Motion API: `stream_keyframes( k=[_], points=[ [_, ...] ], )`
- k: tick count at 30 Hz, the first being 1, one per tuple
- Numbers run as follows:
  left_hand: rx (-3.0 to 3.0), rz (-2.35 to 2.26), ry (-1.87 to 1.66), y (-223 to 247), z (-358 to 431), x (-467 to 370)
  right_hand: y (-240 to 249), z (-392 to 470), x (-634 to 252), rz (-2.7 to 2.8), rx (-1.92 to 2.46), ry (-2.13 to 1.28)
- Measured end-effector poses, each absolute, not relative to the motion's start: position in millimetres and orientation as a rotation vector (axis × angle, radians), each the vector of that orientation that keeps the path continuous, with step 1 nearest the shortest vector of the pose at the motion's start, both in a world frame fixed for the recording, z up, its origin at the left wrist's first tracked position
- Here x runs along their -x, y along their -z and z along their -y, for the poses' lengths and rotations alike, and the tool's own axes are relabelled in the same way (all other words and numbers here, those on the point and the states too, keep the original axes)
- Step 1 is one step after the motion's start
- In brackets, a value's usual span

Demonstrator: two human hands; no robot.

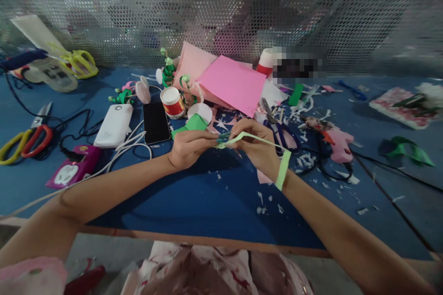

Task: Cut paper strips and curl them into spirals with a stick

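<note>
Near the middle of the view, my left hand (189, 147) and my right hand (254, 145) meet with their fingertips close together. Both have their fingers closed on a light green paper strip (284, 166). From the fingertips the strip arches over my right hand, and its free end hangs down by my right wrist. Something thin and dark lies between the fingertips, too small to make out. Just behind my left hand is a darker green paper piece (194, 123). Blue-handled scissors (281, 133) lie beyond my right hand.
Pink paper sheets (235, 82), a red and white jar (172, 103) and a black phone (156, 122) lie behind my hands. At left are a white power bank (114, 125), a purple pack (74, 167) and scissors (38, 138). A pink glue gun (339, 145) and paper scraps lie right.
</note>
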State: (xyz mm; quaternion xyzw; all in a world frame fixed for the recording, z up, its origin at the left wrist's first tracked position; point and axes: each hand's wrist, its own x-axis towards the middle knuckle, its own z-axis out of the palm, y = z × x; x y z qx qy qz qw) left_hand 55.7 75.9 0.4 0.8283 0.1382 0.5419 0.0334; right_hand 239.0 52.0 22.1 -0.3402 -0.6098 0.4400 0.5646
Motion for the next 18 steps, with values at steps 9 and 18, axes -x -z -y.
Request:
stream_keyframes(
  k=[9, 18],
  points=[
    [-2.285, -0.611, -1.379, -1, -73, -62, -20, -51, -242, 1.531, 0.886, -1.043],
    [-1.483, -0.642, -1.026, -6, -71, -70, -17, -59, -248, 1.594, 0.977, -1.43]
  ],
)
